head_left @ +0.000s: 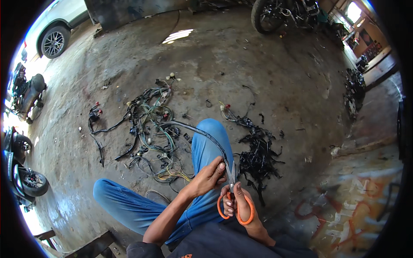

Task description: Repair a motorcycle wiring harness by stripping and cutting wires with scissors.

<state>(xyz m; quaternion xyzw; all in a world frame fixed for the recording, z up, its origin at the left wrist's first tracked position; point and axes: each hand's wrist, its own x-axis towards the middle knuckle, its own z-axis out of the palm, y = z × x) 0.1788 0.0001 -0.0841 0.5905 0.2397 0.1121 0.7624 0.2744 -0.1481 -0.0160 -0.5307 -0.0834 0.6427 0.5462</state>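
A black-wrapped wiring harness (200, 132) runs over my raised knee, and my left hand (211, 176) pinches its near end. Orange-handled scissors (231, 173) are in my right hand (243, 204), fingers and thumb in the loops. Their blades point away from me, slightly parted, right beside the harness and my left fingertips. Whether the blades touch the wrapping I cannot tell. The harness leads back to a tangled heap of wires (159, 116) with connectors on the floor to the left.
A pile of black tape scraps (260, 150) lies right of my knee. Motorcycles (28, 180) stand along the left edge, another motorcycle (275, 17) at the far right. A white car (56, 26) is at the far left. A wooden bench (92, 245) is at lower left.
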